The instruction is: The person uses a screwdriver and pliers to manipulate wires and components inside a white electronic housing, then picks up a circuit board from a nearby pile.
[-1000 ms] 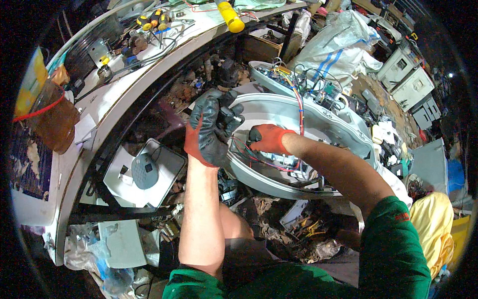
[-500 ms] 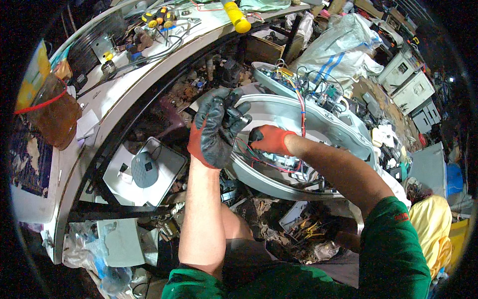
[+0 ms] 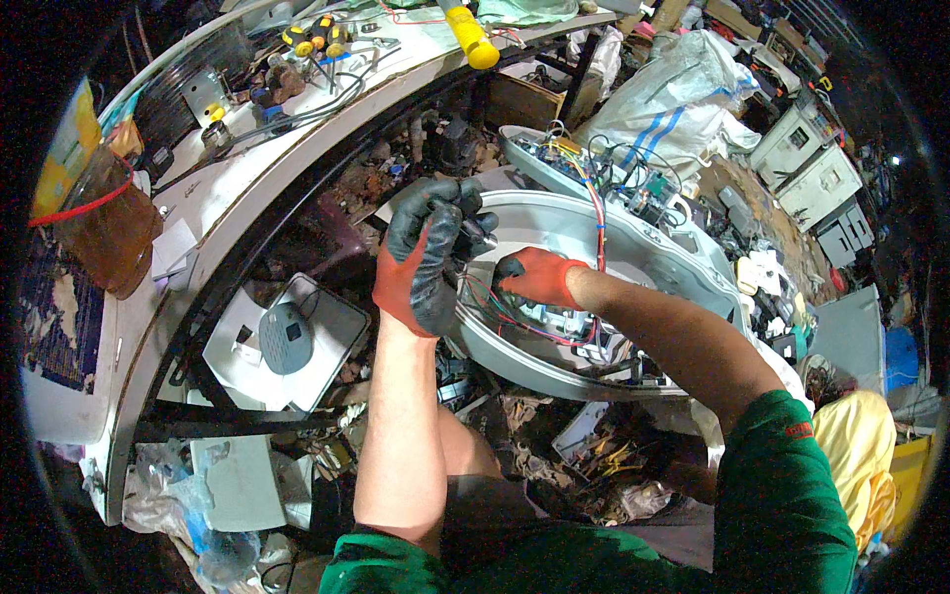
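Observation:
An oval light-grey housing (image 3: 505, 361) lies open before me, holding wires and small electronic parts. My left hand (image 3: 427, 252), in a red and black glove, is held up by its left rim. Its fingers are curled round a small dark cylindrical piece (image 3: 482, 236) with a shiny end; most of that piece is hidden. Inside the housing, my right hand (image 3: 532, 277), gloved alike, has its fingers closed at the thin coloured wires (image 3: 492, 305). The exact grip is hidden by the glove.
Behind the housing lies its matching half (image 3: 534, 156) with circuit boards and cables. A long white workbench (image 3: 247, 188) with screwdrivers (image 3: 317, 38) curves along the left. Below it sits a grey rounded device (image 3: 286, 339) on white panels. A white sack (image 3: 673, 94) stands far right.
My left hand has turned a little and its fingers have curled in more tightly. The right hand stays nearly where it was, by the wires.

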Demonstrator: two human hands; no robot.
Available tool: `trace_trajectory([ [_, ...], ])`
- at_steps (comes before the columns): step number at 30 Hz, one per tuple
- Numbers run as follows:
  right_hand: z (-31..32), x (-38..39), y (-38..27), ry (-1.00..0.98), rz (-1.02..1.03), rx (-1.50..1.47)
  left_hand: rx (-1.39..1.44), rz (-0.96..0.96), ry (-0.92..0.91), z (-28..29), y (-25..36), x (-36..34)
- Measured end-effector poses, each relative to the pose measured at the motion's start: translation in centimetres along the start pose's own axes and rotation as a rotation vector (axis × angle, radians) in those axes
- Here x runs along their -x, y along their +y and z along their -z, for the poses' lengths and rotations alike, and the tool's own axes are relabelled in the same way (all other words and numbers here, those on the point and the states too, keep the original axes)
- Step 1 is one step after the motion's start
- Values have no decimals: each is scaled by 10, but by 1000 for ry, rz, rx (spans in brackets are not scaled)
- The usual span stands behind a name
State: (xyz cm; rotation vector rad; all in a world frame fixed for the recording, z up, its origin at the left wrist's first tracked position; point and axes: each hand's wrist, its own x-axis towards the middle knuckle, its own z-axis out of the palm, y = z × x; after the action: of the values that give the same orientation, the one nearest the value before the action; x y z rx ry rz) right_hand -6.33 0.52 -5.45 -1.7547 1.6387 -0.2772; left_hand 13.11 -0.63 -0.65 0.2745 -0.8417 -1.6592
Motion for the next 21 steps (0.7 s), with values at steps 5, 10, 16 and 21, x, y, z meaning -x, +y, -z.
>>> trace_trajectory([
  [5,1,2,-18,-24,-74,38,-144,-101,1,-4,3,3],
  [10,-5,3,1,18,16,37,-351,-101,89,-16,5,6],
  [16,2,-4,13,-45,-27,-9,-229,-87,51,-13,6,4],
  [21,-2,3,12,-19,-21,-80,-266,-103,49,-7,1,5],
])
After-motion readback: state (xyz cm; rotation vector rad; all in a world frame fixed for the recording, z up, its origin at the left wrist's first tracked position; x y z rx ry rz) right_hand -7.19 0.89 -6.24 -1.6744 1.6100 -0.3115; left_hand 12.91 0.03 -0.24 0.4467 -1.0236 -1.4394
